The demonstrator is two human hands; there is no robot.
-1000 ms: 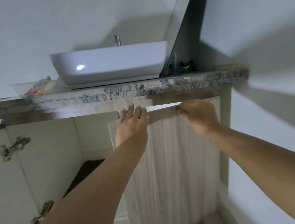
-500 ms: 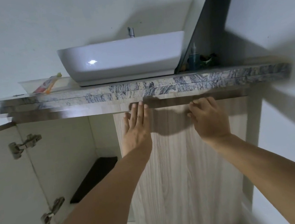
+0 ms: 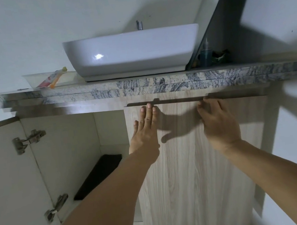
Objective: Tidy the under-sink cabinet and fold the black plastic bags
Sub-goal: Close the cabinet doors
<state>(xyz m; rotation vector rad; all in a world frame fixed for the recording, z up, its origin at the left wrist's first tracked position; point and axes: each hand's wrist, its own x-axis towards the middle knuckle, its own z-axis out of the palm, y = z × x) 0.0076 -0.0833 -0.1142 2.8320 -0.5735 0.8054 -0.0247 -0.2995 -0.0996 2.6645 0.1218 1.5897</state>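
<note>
Head view: my left hand [image 3: 145, 130] lies flat on the cabinet door [image 3: 195, 163], grip released. Right hand [image 3: 218, 121] fingers relaxed near the door's top edge, contact unclear.

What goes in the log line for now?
left hand: flat on right door | right hand: at door top | left door: open

The basin [image 3: 132, 52] in the upper middle is plain glossy white. The countertop [image 3: 140, 87] across the frame is stone, mottled grey and white with dark streaks. The cabinet door [image 3: 194, 172] at lower right is pale beige with wood-grain lines. At lower left, a black mat [image 3: 99, 175] lies inside the white cabinet [image 3: 65, 162], whose hinges [image 3: 28, 140] are silver metal. At upper left, a red-and-white tube [image 3: 51, 79] with an orange and yellow-green end sits in a clear tub [image 3: 32, 80].
</note>
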